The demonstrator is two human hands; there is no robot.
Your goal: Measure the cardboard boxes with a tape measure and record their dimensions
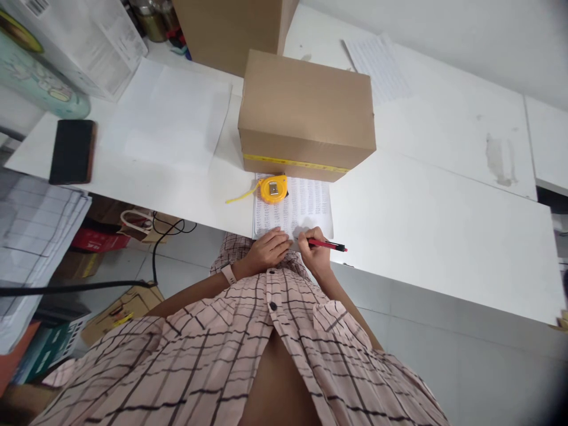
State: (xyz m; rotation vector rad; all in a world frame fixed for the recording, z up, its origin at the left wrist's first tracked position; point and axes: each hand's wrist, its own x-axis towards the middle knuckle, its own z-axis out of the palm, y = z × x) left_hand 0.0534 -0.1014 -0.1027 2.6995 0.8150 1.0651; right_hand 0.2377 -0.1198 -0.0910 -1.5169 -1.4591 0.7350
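My right hand (314,248) grips a red and black pen (331,244) at the front edge of the table, its writing end hidden by the fingers. Flat on the lower edge of a sheet covered with handwriting (310,204) lies my left hand (268,248), with nothing in it. Just beyond my hands a yellow tape measure (274,189) rests on the sheet, its wrist strap trailing left. Behind it stands a closed cardboard box (306,103) that covers the top of the sheet. A yellow strip (295,163) marked like measuring tape runs along the box's front face.
A larger cardboard box (226,29) stands behind. To the left are blank paper (173,118), a dark phone (73,151) and a pale green bottle (39,77). Another written sheet (377,65) lies at the back. A black cable (89,288) crosses lower left.
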